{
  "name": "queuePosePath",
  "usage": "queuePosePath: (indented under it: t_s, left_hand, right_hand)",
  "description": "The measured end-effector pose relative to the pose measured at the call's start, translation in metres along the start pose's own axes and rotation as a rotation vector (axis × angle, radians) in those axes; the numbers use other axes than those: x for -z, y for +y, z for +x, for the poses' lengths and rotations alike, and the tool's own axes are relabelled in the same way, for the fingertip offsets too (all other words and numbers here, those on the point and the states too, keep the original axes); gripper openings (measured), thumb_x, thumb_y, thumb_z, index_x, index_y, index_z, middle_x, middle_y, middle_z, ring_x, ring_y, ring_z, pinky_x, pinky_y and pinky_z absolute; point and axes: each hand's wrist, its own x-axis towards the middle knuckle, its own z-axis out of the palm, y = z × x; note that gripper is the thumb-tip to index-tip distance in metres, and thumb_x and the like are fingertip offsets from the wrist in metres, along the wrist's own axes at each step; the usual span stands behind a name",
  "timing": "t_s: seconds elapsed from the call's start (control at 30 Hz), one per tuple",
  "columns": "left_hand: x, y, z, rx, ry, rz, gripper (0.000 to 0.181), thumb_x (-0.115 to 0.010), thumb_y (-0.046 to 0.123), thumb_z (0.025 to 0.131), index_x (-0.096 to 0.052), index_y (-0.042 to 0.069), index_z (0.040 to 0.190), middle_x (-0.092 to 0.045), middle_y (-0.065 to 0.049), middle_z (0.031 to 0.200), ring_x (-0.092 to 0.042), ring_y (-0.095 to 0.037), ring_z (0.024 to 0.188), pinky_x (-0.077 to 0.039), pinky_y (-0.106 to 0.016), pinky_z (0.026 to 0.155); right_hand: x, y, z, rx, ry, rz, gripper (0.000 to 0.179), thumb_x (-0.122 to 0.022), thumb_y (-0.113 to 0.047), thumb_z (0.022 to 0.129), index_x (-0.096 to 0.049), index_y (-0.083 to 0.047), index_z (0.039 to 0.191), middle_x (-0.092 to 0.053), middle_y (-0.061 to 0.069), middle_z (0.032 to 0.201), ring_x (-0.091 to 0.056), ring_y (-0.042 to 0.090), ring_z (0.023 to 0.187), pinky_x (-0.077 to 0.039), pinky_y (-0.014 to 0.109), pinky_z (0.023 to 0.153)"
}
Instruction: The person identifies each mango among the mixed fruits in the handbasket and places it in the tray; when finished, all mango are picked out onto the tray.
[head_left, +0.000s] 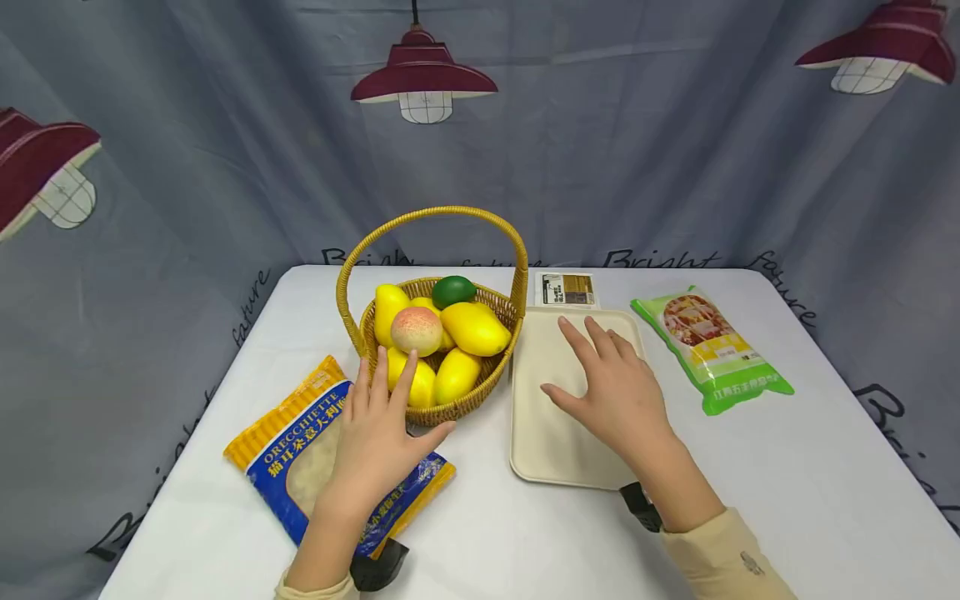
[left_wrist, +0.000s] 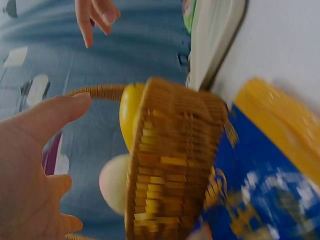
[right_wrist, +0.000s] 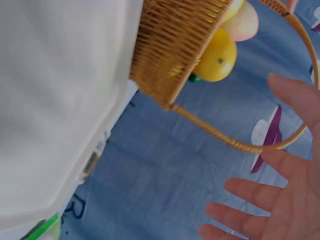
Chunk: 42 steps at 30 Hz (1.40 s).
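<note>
A wicker basket (head_left: 459, 410) with a tall arched handle holds several yellow mangoes (head_left: 476, 328), a peach (head_left: 417, 331) and a dark green fruit (head_left: 453, 290). My left hand (head_left: 378, 446) hovers with spread fingers over a blue and yellow pasta bag (head_left: 300, 442), fingertips near the basket's front left; it holds nothing. Above the beige tray (head_left: 555, 450), my right hand (head_left: 618, 387) is held with fingers apart, also holding nothing. In the left wrist view the basket (left_wrist: 172, 150) stands beyond my thumb; the right wrist view shows the basket (right_wrist: 175, 45) from its other side.
A green food packet (head_left: 708, 346) lies on the right of the white table (head_left: 757, 475). Behind the tray is a small printed card (head_left: 566, 289). A grey curtain (head_left: 600, 150) with printed lamps hangs along the back.
</note>
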Motion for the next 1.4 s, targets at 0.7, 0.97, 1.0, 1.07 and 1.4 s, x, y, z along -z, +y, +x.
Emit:
queuePosePath:
  t_s: [0.7, 0.97, 1.0, 1.07, 1.4]
  left_hand:
    - [-0.026, -0.044, 0.002, 0.220, -0.058, -0.485, 0.100, -0.070, 0.057, 0.081, -0.016, 0.013, 0.154, -0.012, -0.019, 0.158, -0.012, -0.038, 0.143, -0.018, -0.058, 0.111]
    - [-0.035, -0.051, 0.007, 0.255, -0.050, -0.580, 0.095, -0.072, 0.057, 0.079, -0.025, 0.015, 0.149, -0.018, -0.017, 0.156, -0.021, -0.037, 0.141, -0.024, -0.056, 0.110]
    - [-0.036, -0.051, 0.007, 0.257, -0.048, -0.588, 0.094, -0.073, 0.056, 0.079, -0.026, 0.015, 0.149, -0.020, -0.016, 0.155, -0.023, -0.037, 0.140, -0.025, -0.055, 0.110]
    - [-0.038, -0.051, 0.007, 0.264, -0.048, -0.608, 0.093, -0.074, 0.056, 0.078, -0.027, 0.016, 0.148, -0.022, -0.015, 0.154, -0.029, -0.036, 0.138, -0.028, -0.055, 0.109]
    - [-0.038, -0.053, 0.008, 0.290, -0.035, -0.645, 0.090, -0.075, 0.053, 0.078, -0.029, 0.019, 0.146, -0.029, -0.011, 0.150, -0.040, -0.034, 0.130, -0.036, -0.052, 0.104]
  right_hand:
    - [-0.039, -0.042, 0.064, 0.088, -0.070, 0.244, 0.072, -0.070, -0.043, 0.087, -0.038, -0.025, 0.148, -0.047, 0.011, 0.140, -0.050, 0.037, 0.115, -0.047, 0.054, 0.089]
    - [-0.055, -0.052, 0.102, 0.117, -0.249, 0.301, 0.070, -0.067, -0.045, 0.087, -0.039, -0.026, 0.148, -0.044, 0.017, 0.142, -0.050, 0.040, 0.120, -0.042, 0.058, 0.095]
    - [-0.055, -0.052, 0.103, 0.112, -0.274, 0.302, 0.069, -0.067, -0.045, 0.087, -0.040, -0.025, 0.148, -0.044, 0.017, 0.142, -0.051, 0.040, 0.119, -0.043, 0.057, 0.095]
    - [-0.057, -0.051, 0.106, 0.106, -0.306, 0.301, 0.067, -0.066, -0.042, 0.086, -0.042, -0.025, 0.146, -0.044, 0.017, 0.141, -0.052, 0.039, 0.116, -0.044, 0.056, 0.094]
    - [-0.053, -0.049, 0.103, 0.083, -0.239, 0.369, 0.062, -0.068, -0.036, 0.085, -0.048, -0.023, 0.142, -0.048, 0.016, 0.131, -0.056, 0.034, 0.100, -0.048, 0.052, 0.085]
